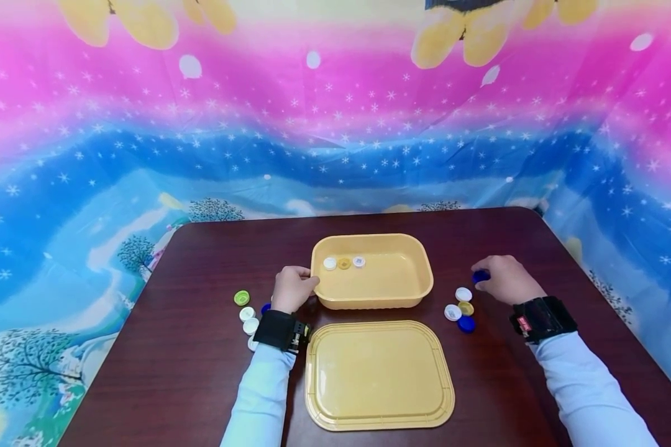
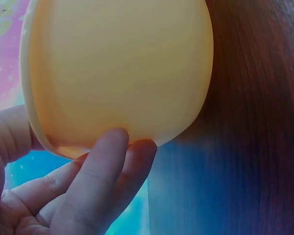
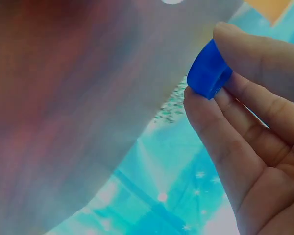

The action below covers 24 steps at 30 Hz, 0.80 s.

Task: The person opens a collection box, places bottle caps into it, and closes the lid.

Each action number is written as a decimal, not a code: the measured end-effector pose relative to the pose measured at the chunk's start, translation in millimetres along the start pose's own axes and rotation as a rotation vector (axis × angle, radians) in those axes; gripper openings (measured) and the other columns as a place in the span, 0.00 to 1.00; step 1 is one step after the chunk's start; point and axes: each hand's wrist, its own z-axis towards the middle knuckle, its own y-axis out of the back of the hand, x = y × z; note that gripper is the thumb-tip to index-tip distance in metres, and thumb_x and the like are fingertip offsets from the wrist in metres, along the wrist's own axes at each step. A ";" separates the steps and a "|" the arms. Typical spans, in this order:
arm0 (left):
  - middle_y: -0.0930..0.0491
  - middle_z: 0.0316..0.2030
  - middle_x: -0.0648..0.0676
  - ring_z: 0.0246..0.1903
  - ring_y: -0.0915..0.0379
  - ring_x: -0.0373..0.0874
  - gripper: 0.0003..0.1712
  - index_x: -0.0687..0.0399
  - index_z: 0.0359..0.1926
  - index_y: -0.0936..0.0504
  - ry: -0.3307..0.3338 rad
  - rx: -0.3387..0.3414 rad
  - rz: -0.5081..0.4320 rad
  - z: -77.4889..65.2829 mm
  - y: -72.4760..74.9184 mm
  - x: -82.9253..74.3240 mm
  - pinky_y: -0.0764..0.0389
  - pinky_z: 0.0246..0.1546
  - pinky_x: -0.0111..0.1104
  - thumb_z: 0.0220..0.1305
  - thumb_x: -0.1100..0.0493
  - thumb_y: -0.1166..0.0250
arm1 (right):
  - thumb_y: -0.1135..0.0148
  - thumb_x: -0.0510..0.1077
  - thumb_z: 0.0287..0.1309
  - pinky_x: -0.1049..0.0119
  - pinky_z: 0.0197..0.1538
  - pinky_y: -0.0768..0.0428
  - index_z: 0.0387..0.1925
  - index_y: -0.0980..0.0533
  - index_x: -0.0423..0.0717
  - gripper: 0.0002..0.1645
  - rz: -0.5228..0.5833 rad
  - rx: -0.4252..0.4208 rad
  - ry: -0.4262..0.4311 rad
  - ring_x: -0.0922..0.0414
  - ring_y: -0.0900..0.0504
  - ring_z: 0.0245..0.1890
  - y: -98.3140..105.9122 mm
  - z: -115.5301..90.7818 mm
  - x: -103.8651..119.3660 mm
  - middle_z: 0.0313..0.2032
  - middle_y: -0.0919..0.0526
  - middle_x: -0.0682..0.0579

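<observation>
A blue bottle cap [image 1: 481, 276] is pinched between the thumb and fingers of my right hand [image 1: 506, 278], raised at the right of the table. The right wrist view shows the blue cap [image 3: 208, 71] tilted at the fingertips. My left hand [image 1: 293, 288] grips the left end of a yellow plastic container [image 1: 374, 303]. In the left wrist view its fingers [image 2: 95, 178] press against the container's wall [image 2: 127, 73]. Inside the container, toward its left, three caps lie in a row: a white cap [image 1: 329, 263], a yellow cap [image 1: 343, 264] and another white cap [image 1: 359, 262].
A yellow lid [image 1: 380, 375] lies in front of the container. Right of it are white caps [image 1: 453, 312], a yellow cap [image 1: 466, 308] and a blue cap [image 1: 466, 324]. A green cap [image 1: 241, 298] and several others, some partly hidden, lie by the left wrist on the dark table [image 1: 173, 372].
</observation>
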 end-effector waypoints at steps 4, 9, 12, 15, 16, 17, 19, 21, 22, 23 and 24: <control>0.17 0.27 0.54 0.25 0.20 0.45 0.13 0.62 0.43 0.14 -0.005 -0.002 0.000 -0.2 0.5 0.4 0.18 0.29 0.33 0.63 0.59 0.35 | 0.32 0.33 0.54 0.42 0.45 0.21 0.50 0.22 0.28 0.21 -0.003 -0.009 0.023 0.38 0.21 0.43 9.3 5.4 11.9 0.46 0.20 0.31; 0.16 0.27 0.54 0.25 0.19 0.45 0.12 0.62 0.43 0.14 -0.008 -0.004 0.000 0.2 1.0 0.5 0.18 0.30 0.34 0.62 0.59 0.35 | 0.32 0.34 0.55 0.42 0.46 0.21 0.51 0.22 0.29 0.21 -0.011 -0.013 0.038 0.39 0.20 0.44 22.6 15.3 30.5 0.46 0.20 0.32; 0.16 0.26 0.53 0.25 0.19 0.44 0.12 0.62 0.42 0.13 -0.011 -0.010 0.005 0.3 0.7 0.4 0.18 0.30 0.34 0.62 0.59 0.35 | 0.33 0.34 0.55 0.42 0.47 0.22 0.52 0.22 0.30 0.22 -0.013 -0.023 0.049 0.39 0.21 0.45 28.8 22.0 42.8 0.47 0.20 0.33; 0.16 0.26 0.53 0.24 0.20 0.43 0.12 0.62 0.42 0.13 -0.012 -0.010 0.017 0.6 1.2 0.5 0.19 0.29 0.35 0.62 0.58 0.35 | 0.32 0.34 0.55 0.43 0.47 0.21 0.52 0.22 0.31 0.22 -0.004 -0.029 0.065 0.39 0.21 0.46 32.7 29.0 55.6 0.48 0.20 0.33; 0.16 0.26 0.53 0.24 0.20 0.42 0.12 0.61 0.43 0.13 -0.011 -0.008 0.019 0.4 1.4 0.5 0.20 0.29 0.34 0.62 0.58 0.35 | 0.32 0.34 0.56 0.44 0.47 0.21 0.53 0.22 0.31 0.22 0.001 -0.029 0.071 0.39 0.21 0.46 33.4 31.4 59.6 0.48 0.20 0.33; 0.17 0.25 0.52 0.24 0.20 0.42 0.13 0.61 0.43 0.13 -0.009 -0.008 0.019 0.3 1.5 0.4 0.20 0.28 0.34 0.62 0.58 0.35 | 0.32 0.34 0.56 0.45 0.47 0.21 0.53 0.22 0.32 0.22 0.006 -0.028 0.078 0.40 0.21 0.46 34.0 34.1 63.6 0.48 0.20 0.34; 0.16 0.25 0.53 0.24 0.20 0.42 0.13 0.62 0.43 0.13 -0.015 -0.004 0.019 0.0 1.7 0.5 0.20 0.28 0.34 0.62 0.58 0.35 | 0.32 0.34 0.55 0.46 0.46 0.20 0.52 0.21 0.32 0.22 0.017 -0.027 0.095 0.40 0.21 0.46 34.8 39.3 71.4 0.48 0.20 0.34; 0.16 0.25 0.53 0.24 0.20 0.42 0.12 0.63 0.42 0.13 -0.025 -0.005 0.018 -0.4 1.8 0.5 0.20 0.27 0.33 0.62 0.59 0.35 | 0.32 0.34 0.55 0.47 0.46 0.20 0.52 0.21 0.33 0.21 0.020 -0.027 0.113 0.42 0.20 0.46 34.5 45.3 78.6 0.48 0.19 0.35; 0.16 0.25 0.53 0.24 0.20 0.42 0.12 0.62 0.42 0.13 -0.028 -0.007 0.017 -0.7 1.9 0.3 0.20 0.27 0.33 0.62 0.59 0.35 | 0.32 0.34 0.55 0.47 0.46 0.20 0.52 0.21 0.33 0.21 0.021 -0.027 0.124 0.42 0.20 0.45 34.1 48.4 81.9 0.48 0.19 0.36; 0.16 0.25 0.53 0.24 0.20 0.41 0.12 0.63 0.42 0.13 -0.032 -0.009 0.018 -0.7 1.9 0.2 0.20 0.26 0.32 0.62 0.59 0.35 | 0.32 0.34 0.55 0.48 0.46 0.19 0.52 0.21 0.34 0.21 0.019 -0.027 0.136 0.43 0.19 0.44 33.5 51.5 85.5 0.48 0.19 0.36; 0.16 0.24 0.53 0.23 0.20 0.41 0.12 0.63 0.41 0.13 -0.036 -0.010 0.019 -0.9 1.8 0.2 0.20 0.26 0.32 0.61 0.60 0.36 | 0.32 0.34 0.55 0.49 0.45 0.19 0.52 0.21 0.34 0.21 0.018 -0.025 0.147 0.44 0.19 0.44 32.7 54.5 88.9 0.48 0.18 0.37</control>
